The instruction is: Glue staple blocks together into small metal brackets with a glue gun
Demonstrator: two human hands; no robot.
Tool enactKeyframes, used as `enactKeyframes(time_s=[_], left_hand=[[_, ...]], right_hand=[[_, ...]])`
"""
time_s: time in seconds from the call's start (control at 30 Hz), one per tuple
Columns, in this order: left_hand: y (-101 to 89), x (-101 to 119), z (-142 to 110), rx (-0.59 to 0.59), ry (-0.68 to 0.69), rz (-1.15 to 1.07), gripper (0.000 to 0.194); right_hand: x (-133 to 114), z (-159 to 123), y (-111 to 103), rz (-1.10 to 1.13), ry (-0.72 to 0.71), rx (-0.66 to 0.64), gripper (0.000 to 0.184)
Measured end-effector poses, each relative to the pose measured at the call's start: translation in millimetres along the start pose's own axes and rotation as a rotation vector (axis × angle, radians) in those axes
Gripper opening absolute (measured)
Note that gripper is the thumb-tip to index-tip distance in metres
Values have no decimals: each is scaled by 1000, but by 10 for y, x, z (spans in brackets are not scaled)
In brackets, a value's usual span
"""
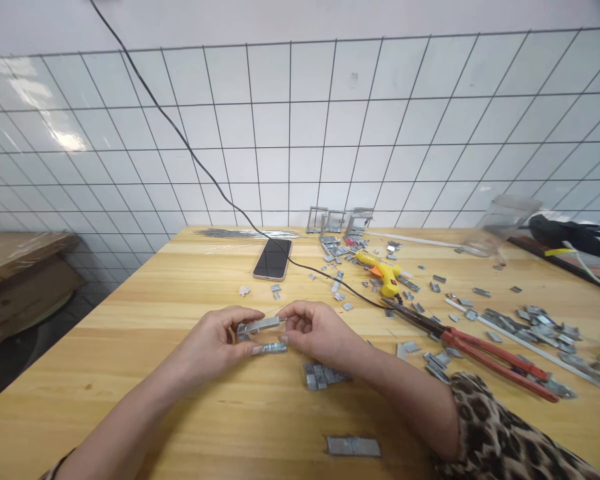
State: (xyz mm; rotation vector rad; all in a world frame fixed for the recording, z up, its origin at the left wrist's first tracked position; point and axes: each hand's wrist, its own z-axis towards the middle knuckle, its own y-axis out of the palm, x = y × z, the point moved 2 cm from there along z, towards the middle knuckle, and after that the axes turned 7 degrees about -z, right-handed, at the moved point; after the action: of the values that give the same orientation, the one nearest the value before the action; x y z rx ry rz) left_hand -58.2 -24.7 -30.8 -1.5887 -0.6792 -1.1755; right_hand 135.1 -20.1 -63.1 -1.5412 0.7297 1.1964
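Observation:
A small grey metal frame [260, 326], with two bars joined at the left, is held just above the wooden table. My left hand [220, 337] is closed around its joined end, thumb below and fingers above. At the free right ends of the bars is my right hand [316, 328], thumb and fingers pinched together. A thin tip shows at the right fingertips by the upper bar; what they pinch is too small to name. Under my right wrist lies a group of flat metal pieces [323, 376]. Nearer to me is another flat metal strip [354, 446].
Long red-handled snips [495, 353] lie at the right among scattered metal pieces [545, 325]. Further back are a yellow glue gun [383, 270], a phone [273, 259], thin metal rods [245, 233] and standing metal frames [336, 220]. A black cable [200, 163] crosses the table.

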Motion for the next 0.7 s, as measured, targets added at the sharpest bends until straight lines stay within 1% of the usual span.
enactKeyframes(time_s=[0.13, 0.23, 0.4, 0.57, 0.7], left_hand=[[9, 6, 5, -93, 71, -5, 21], [8, -19, 15, -125, 80, -27, 15], [3, -41, 14, -103, 69, 11, 15], [16, 68, -25, -100, 83, 5, 25], [14, 115, -44, -122, 123, -20, 29]], right_hand=[[-33, 5, -4, 0, 1, 14, 18], [-52, 7, -12, 2, 2, 19, 11], [-73, -13, -11, 33, 18, -1, 11], [-117, -34, -14, 111, 48, -45, 13], [-135, -39, -20, 173, 89, -77, 18]])
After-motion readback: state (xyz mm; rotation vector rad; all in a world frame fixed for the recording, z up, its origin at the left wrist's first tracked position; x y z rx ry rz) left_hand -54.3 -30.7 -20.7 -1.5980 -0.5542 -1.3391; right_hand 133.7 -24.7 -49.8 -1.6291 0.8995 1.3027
